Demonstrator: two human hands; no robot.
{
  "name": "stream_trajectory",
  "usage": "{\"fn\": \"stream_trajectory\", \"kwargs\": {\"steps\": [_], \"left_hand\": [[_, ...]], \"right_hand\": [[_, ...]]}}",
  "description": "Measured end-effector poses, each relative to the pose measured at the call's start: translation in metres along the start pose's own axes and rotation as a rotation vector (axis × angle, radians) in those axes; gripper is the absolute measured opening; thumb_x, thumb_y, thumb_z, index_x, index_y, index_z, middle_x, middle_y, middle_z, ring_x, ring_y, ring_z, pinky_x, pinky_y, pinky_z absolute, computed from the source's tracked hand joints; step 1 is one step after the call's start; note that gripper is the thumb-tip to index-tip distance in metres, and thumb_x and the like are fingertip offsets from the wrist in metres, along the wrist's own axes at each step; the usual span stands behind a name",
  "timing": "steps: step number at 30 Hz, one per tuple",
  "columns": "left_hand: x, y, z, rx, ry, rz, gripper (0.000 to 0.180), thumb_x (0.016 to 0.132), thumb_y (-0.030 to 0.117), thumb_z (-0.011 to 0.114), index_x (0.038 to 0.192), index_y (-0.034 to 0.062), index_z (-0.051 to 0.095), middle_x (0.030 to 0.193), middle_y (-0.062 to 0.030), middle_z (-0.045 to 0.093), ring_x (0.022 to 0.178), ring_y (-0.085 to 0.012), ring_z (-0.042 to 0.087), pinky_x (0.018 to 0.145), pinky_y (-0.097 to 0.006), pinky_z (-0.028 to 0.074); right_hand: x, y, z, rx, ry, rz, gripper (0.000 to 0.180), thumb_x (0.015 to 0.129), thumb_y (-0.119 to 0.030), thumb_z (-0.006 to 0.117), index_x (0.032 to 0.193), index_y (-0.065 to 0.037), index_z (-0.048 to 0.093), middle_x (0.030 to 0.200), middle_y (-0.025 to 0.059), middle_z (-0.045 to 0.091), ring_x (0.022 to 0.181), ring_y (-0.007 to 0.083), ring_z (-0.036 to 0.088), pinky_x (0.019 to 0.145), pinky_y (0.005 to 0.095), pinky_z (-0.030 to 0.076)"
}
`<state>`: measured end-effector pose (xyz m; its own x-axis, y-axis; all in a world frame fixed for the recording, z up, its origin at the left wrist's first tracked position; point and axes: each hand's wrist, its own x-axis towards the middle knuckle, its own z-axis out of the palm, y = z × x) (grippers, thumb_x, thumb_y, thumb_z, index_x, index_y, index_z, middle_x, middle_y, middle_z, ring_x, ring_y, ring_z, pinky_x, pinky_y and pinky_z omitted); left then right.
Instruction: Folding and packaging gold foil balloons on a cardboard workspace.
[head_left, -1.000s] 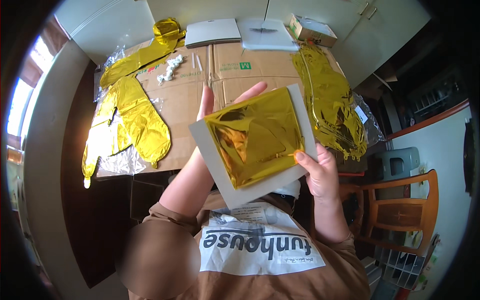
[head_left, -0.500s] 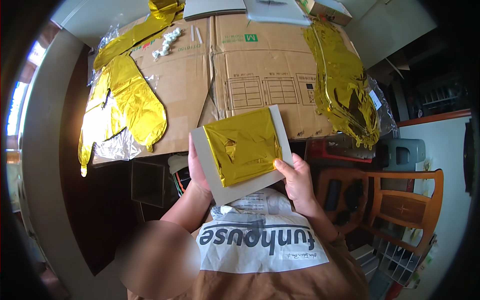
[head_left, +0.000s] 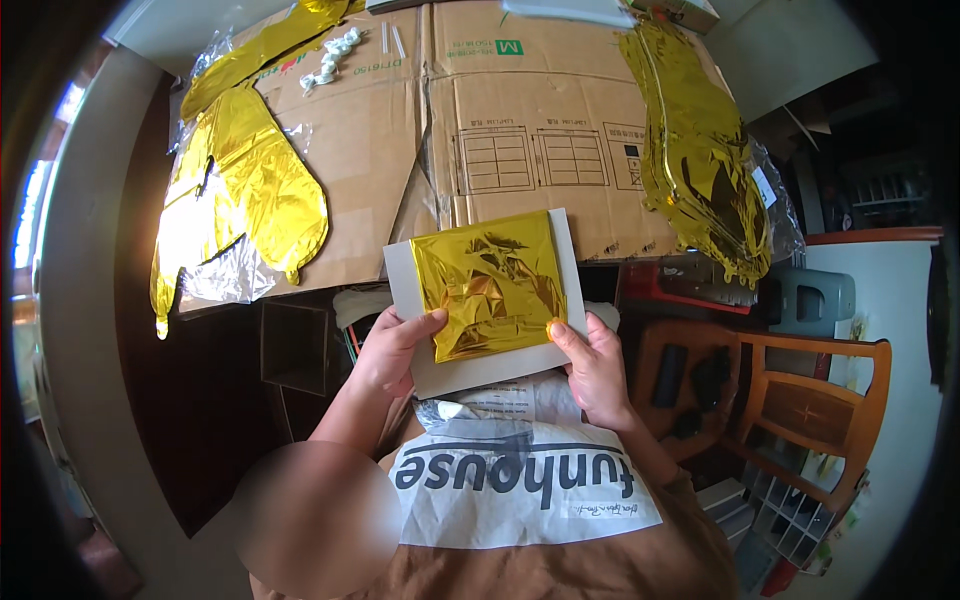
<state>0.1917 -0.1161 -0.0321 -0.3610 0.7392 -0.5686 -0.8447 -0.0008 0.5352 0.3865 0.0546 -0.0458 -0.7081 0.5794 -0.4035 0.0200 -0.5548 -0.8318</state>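
Hands in view: 2, both bare, both occupied. Left hand (head_left: pixel 392 350): grip narrow, pinching the left margin of one pale grey board (head_left: pixel 480 370), thumb on top at the edge of the foil, fingers mostly hidden behind. Right hand (head_left: pixel 597 365): grip likewise narrow on the right margin, thumb on the lower right corner of the foil.

Folded gold foil (head_left: pixel 495 285): 1 piece, roughly square, creased, lying against the board's upper face; board margin shows at left, right and bottom. Board and foil sit between the two hands, above the lap, the top edge overlapping in view the near edge of the cardboard-covered desk (head_left: pixel 540 80).

On the desk, left side: 2 flat gold foil shapes, one forked (head_left: pixel 265 170), one long (head_left: pixel 262 57); clear plastic (head_left: pixel 235 270) by the forked one; 1 cluster of white knotted material (head_left: pixel 332 58), lumps not countable; 2 thin clear sticks (head_left: pixel 391 40). Right side: 1 long gold foil bundle (head_left: pixel 700 150); layers cannot be counted.

Right of the person: 1 wooden chair (head_left: pixel 800 395).
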Motion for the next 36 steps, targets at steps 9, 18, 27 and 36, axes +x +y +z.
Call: {"fn": "stream_trajectory", "kwargs": {"steps": [9,18,27,36], "left_hand": [[-0.004,-0.003,0.000,0.082,-0.038,0.012,0.036,0.090,0.001,0.070,0.126,0.0007,0.066,0.120,-0.0134,0.072,0.106,-0.0232,0.070,0.094,-0.040,0.056],[-0.009,0.000,-0.005,0.157,-0.082,0.003,0.039,0.088,-0.009,0.065,0.126,-0.0015,0.065,0.123,-0.0142,0.070,0.110,-0.0230,0.069,0.097,-0.040,0.055],[-0.011,0.000,-0.004,0.145,-0.091,0.002,0.044,0.085,-0.013,0.064,0.127,-0.0021,0.064,0.124,-0.0151,0.070,0.110,-0.0243,0.069,0.098,-0.040,0.054],[-0.009,-0.001,-0.007,0.161,-0.101,0.004,0.046,0.081,-0.013,0.068,0.125,-0.0022,0.065,0.123,-0.0154,0.071,0.108,-0.0262,0.070,0.098,-0.041,0.055]], "right_hand": [[0.001,0.000,-0.009,0.001,-0.041,0.023,0.025,0.100,-0.015,0.069,0.117,0.002,0.063,0.113,0.0080,0.071,0.100,0.0093,0.064,0.092,0.0253,0.049],[0.005,-0.002,-0.008,0.031,-0.066,0.063,0.025,0.099,-0.015,0.070,0.117,0.001,0.064,0.110,0.0057,0.072,0.097,0.0073,0.063,0.090,0.0239,0.050],[0.003,-0.006,-0.009,0.012,-0.101,0.069,0.025,0.101,-0.014,0.067,0.121,0.001,0.063,0.112,0.0060,0.071,0.099,0.0075,0.063,0.091,0.0236,0.049],[0.002,-0.004,-0.011,0.012,-0.132,0.061,0.025,0.103,-0.010,0.060,0.126,0.002,0.060,0.114,0.0060,0.070,0.101,0.0073,0.062,0.092,0.0246,0.049]]}}
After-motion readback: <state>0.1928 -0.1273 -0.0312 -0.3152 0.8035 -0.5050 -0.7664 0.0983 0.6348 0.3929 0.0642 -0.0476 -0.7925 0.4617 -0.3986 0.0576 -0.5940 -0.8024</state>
